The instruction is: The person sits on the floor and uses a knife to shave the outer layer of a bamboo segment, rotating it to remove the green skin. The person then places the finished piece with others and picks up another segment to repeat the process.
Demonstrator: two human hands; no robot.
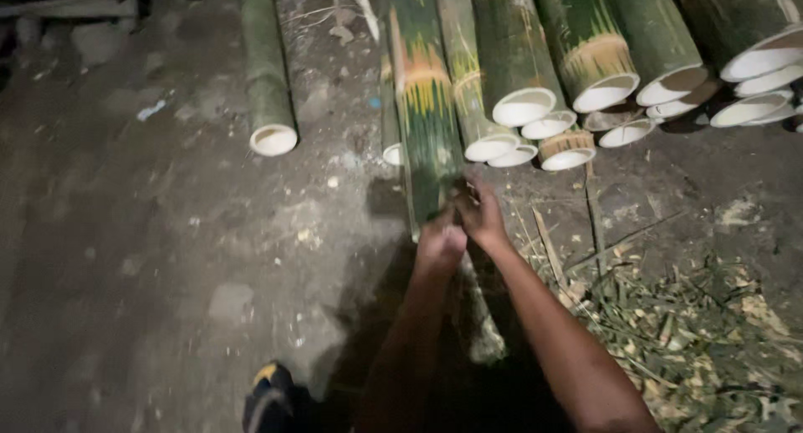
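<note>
- Our left hand point(441, 242) closes around the near end of a long green bamboo pole point(425, 107) that lies on the dirt floor point(150, 257); the fingers wrap the stem, though the grip is partly blurred.
- Our right hand point(481, 211) sits just beside the left, touching the same pole end; its fingers are curled, but we cannot tell whether they clamp the stem or only rest on it.
- The pole runs away from us toward the top of the view, streaked yellow near a joint; it lies against the left edge of a stack of cut bamboo point(602, 73) whose pale hollow ends face us.
- A single bamboo length point(268, 81) lies apart to the left; a heap of shavings and leaf scraps point(694, 333) covers the floor to our right; a shoe point(269, 395) shows at the bottom edge.
- What could go wrong, as we judge it: the pole touches its neighbours, so a pull or a lift could drag one loose and set the stack rolling toward our foot.
- The cut rim and split fibres look sharp; a slipping grip could cut a palm.
- The light is poor and the floor is littered; we could lose our footing on the scraps beside us.
</note>
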